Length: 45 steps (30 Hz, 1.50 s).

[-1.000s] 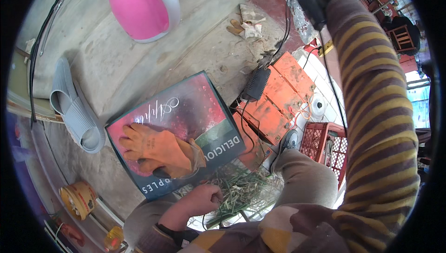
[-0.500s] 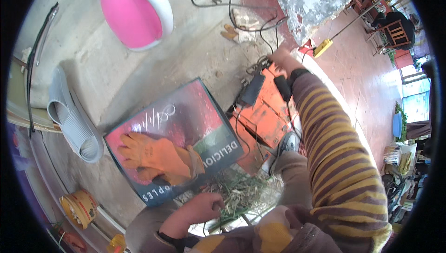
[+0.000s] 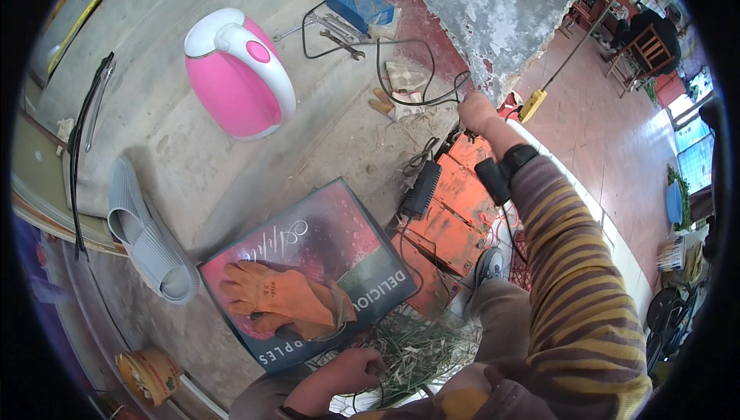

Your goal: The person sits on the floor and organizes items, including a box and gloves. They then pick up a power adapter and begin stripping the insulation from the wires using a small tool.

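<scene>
My right hand (image 3: 479,114) reaches past the far end of several scuffed orange block-shaped units (image 3: 459,223). Its fingers are closed round a black cable (image 3: 416,101) that loops across the floor; the fingertips are mostly hidden. A black adapter (image 3: 492,181) hangs by my right wrist, and a ribbed black power adapter (image 3: 422,190) lies on the orange units. My left hand (image 3: 347,375) rests curled near my lap, with nothing visible in it. Beside it an apple carton (image 3: 362,227) lies flat with orange work gloves (image 3: 285,296) on top.
A pink and white kettle (image 3: 235,84) stands on the concrete at the far left, near a grey slipper (image 3: 150,235). Wrenches (image 3: 339,38) lie by a blue box (image 3: 360,6). Dry grass (image 3: 424,347) lies near my legs. A person (image 3: 655,34) sits in the far right background.
My view has shifted, so most things sit lower in the picture. My right hand has drawn together into a closed grip at the cable. The left hand stays curled near my lap.
</scene>
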Tool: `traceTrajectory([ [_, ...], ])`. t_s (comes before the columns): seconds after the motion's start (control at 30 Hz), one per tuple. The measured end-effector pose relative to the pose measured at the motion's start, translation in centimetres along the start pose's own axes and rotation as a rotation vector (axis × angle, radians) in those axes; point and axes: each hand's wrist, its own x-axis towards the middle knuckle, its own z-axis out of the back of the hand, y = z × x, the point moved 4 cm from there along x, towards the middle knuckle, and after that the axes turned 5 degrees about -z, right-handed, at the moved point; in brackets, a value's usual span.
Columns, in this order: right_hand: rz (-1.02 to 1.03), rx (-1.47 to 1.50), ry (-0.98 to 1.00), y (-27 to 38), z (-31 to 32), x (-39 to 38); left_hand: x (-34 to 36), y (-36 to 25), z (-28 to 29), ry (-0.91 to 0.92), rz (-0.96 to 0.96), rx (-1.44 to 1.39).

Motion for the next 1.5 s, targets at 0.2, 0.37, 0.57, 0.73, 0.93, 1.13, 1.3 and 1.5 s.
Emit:
traceTrajectory([
  [0.2, -0.206, -0.145, -0.279, -2.1, 8.1, 2.5, 0.1, -0.1, -0.5, 0.033, -0.048, -0.025],
  [0.37, -0.147, -0.258, 0.211, 1.1, 2.9, 1.1, 0.2, -0.3, -0.3, 0.071, -0.047, -0.008],
  [0.57, 0.117, -0.059, 0.093, 7.4, -3.4, 3.1, -0.1, 0.1, 0.3, 0.008, 0.009, -0.091],
  [0.73, 0.148, -0.239, -0.099, 8.9, -6.2, 7.0, -0.2, 1.8, -0.1, -0.191, -0.029, -0.104],
  [0.93, 0.039, 0.125, 0.036, 6.7, -10.2, 10.0, 0.5, 3.7, -1.1, -0.196, -0.167, -0.198],
  [1.13, 0.072, 0.636, -0.456, 4.6, -5.2, 5.0, -0.6, 2.3, -0.7, -0.044, 0.267, -0.396],
  [1.3, 0.319, 0.173, -0.131, 7.0, -0.7, -5.5, -0.6, 0.1, 0.2, -0.071, 0.044, -0.166],
  [1.5, 0.629, 0.019, -0.01, 13.0, 1.9, -8.1, 0.0, 1.0, -0.1, -0.079, -0.023, -0.102],
])
